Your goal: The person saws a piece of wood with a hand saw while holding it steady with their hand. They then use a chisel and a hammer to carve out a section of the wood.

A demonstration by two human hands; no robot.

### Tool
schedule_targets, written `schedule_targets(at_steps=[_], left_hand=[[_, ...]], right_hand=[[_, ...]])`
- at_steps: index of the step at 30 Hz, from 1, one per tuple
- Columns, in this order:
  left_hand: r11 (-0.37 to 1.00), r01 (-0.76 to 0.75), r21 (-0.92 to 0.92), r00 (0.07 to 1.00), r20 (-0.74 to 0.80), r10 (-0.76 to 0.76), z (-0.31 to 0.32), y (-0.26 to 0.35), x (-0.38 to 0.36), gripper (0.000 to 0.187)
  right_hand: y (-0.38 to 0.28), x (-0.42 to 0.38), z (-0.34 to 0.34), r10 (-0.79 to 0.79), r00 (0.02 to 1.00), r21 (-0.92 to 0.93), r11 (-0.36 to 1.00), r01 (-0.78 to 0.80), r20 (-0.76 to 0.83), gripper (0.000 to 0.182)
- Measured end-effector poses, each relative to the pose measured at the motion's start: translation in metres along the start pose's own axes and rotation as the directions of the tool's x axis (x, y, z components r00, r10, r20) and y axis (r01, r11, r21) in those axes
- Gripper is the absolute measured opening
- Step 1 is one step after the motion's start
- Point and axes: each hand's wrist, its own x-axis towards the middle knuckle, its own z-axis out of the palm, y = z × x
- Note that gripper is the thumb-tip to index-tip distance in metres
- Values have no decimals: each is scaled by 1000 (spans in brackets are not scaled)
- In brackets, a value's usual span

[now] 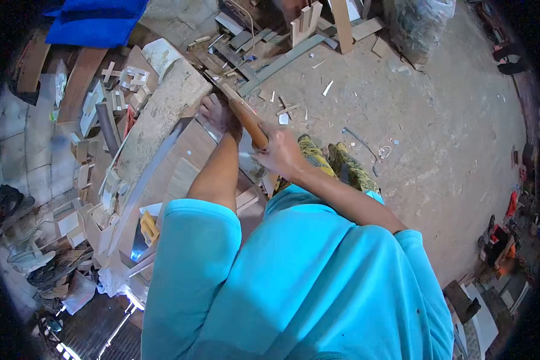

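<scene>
Running from four o'clock up to ten o'clock, the smooth, rounded wooden handle (249, 122) sits above the flat, pale board (162, 117) on the table (189, 150). The right hand (280, 153) has its grip clenched around the handle; the left hand (218, 114) presses beside it, grip hidden.

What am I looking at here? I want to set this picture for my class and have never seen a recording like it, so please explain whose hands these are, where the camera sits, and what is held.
There is no machine: a person works with bare hands. The one picture comes from a camera worn on their head, looking down, so the turquoise shirt fills the bottom and the wide lens bends the edges. The right hand has its grip closed round a wooden handle that slants up to the left. The left hand rests near the handle's far end, against a long curved wooden piece; whether it grips anything is unclear. Small wooden offcuts lie to the left, and chips scatter the concrete floor.
</scene>
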Motion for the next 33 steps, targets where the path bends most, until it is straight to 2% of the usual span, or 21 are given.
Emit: schedule_targets(at_steps=[1, 3, 4, 6, 7, 9, 11, 12, 13, 15, 16, 17, 18, 19, 21, 25, 27, 28, 31, 33], left_hand=[[1000, -1, 0, 1000, -2, 1, -5, 2, 3, 23], [969, -215, 121, 969, 152, 196, -13, 1, 5, 23], [968, -218, 126, 968, 152, 199, -12, 0, 5, 23], [951, -248, 186, 969, 56, 242, -6, -2, 2, 22], [950, -247, 189, 969, 54, 241, 8, -9, 4, 22], [979, -143, 144, 990, 41, 138, 23, -16, 4, 22], [963, -183, 196, 981, 101, 166, 12, -9, 4, 23], [941, -230, 249, 968, 163, 193, 2, -5, 5, 23], [940, -231, 253, 968, 159, 195, 5, -7, 6, 23], [979, -184, 85, 980, 89, 176, 11, -12, 2, 22], [980, -181, 83, 981, 89, 174, 11, -10, 1, 22], [991, -111, 73, 994, 13, 111, 12, -8, 1, 22], [997, -41, 61, 997, -56, 44, 10, -8, -1, 22], [998, -32, 59, 998, -55, 35, 9, -9, -2, 22], [994, -105, 36, 984, 149, 99, 2, -8, 1, 28], [993, -97, 66, 978, 194, 83, -4, -5, 0, 31], [990, -105, 96, 993, 71, 98, 18, -16, 1, 30], [990, -101, 96, 993, 73, 95, 24, -20, 3, 30], [991, -76, 107, 987, 151, 59, 18, -17, 3, 32], [973, -175, 150, 959, 250, 134, -9, -6, 4, 38]], right_hand=[[0, 1, 2, -1, 1000, -22, 1000, 1, -4, 37], [0, 12, 5, 4, 1000, -50, 999, -4, 15, 37], [-1, 16, 5, 5, 999, -84, 996, -2, 36, 37], [0, 8, 3, 23, 999, -43, 999, -22, 24, 36], [-1, 6, 3, 38, 999, -2, 999, -38, 7, 36], [3, 1, 6, -5, 1000, -17, 1000, 5, -11, 34], [6, 5, 8, -52, 998, -29, 998, 51, -36, 33], [3, 13, 8, -26, 1000, -38, 999, 25, -9, 32], [-1, 19, 8, -3, 1000, -48, 999, 4, 16, 32], [-6, 16, 5, 8, 1000, -44, 999, -7, 15, 31], [-7, 15, 2, 14, 1000, -49, 999, -13, 11, 29], [-5, 13, 0, 8, 1000, -53, 999, -8, 12, 29], [-2, 4, -2, -4, 1000, 2, 1000, 4, 9, 28], [2, 0, -2, -17, 1000, 55, 998, 17, 6, 27], [3, 5, 5, 1, 1000, 14, 1000, -1, 7, 26], [1, 16, 12, -12, 999, -24, 1000, 11, -36, 26], [0, 7, 5, -10, 999, 0, 1000, 10, -36, 27], [-1, 3, 1, -12, 999, 26, 1000, 13, -36, 28], [0, -2, -3, 32, 999, 19, 999, -32, 6, 29], [3, 7, 5, 21, 998, -37, 999, -19, 55, 28]])
